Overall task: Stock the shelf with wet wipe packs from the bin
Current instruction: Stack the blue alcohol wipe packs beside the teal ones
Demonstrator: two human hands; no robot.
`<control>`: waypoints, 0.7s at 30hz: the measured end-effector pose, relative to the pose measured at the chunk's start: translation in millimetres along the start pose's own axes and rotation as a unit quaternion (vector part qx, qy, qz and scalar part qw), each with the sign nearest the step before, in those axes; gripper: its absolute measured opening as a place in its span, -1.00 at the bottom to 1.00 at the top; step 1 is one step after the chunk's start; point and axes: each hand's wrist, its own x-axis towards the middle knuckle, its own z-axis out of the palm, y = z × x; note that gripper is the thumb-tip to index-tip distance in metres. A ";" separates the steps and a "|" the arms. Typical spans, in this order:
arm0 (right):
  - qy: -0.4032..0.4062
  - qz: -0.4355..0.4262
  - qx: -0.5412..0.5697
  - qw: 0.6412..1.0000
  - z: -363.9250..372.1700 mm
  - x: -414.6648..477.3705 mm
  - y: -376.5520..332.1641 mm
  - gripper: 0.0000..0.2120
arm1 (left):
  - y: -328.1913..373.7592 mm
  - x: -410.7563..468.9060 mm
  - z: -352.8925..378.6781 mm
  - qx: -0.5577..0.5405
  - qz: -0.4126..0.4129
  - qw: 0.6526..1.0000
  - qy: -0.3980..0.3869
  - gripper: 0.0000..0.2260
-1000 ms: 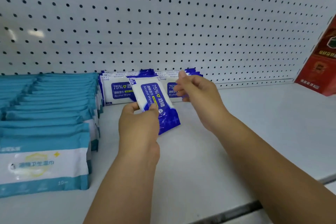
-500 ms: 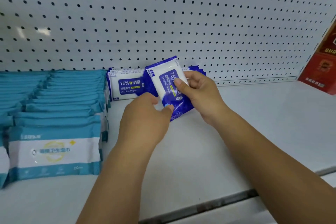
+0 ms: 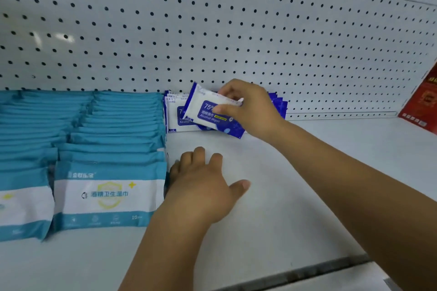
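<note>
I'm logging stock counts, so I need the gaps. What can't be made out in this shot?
Head view only:
- Blue pack row: count hidden behind the right hand and the held pack.
- Red box: cut off by the right edge.
- Teal packs: left row cut off by the left edge.
- Bin: out of frame.
- Held pack's small print: blurred.

Right hand [image 3: 250,111] extended far, thumb and fingers pinching wipe pack [image 3: 205,113]; left hand [image 3: 203,186] nearer, palm down, fingers loosely curled, thumb out.
</note>
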 end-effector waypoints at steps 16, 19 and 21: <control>0.003 -0.132 -0.195 0.972 46.8 36.4 7.8 -0.67 | -2.4 1.5 0.7 -0.002 0.008 1.000 -0.027 -0.31; 0.019 -0.150 -0.227 0.962 50.5 34.7 11.4 -0.60 | -2.5 2.3 0.9 -0.006 0.011 1.000 -0.019 -0.31; 0.025 -0.147 -0.232 0.961 47.8 32.5 12.8 -0.57 | -2.4 1.8 0.0 -0.009 0.010 1.000 -0.016 -0.32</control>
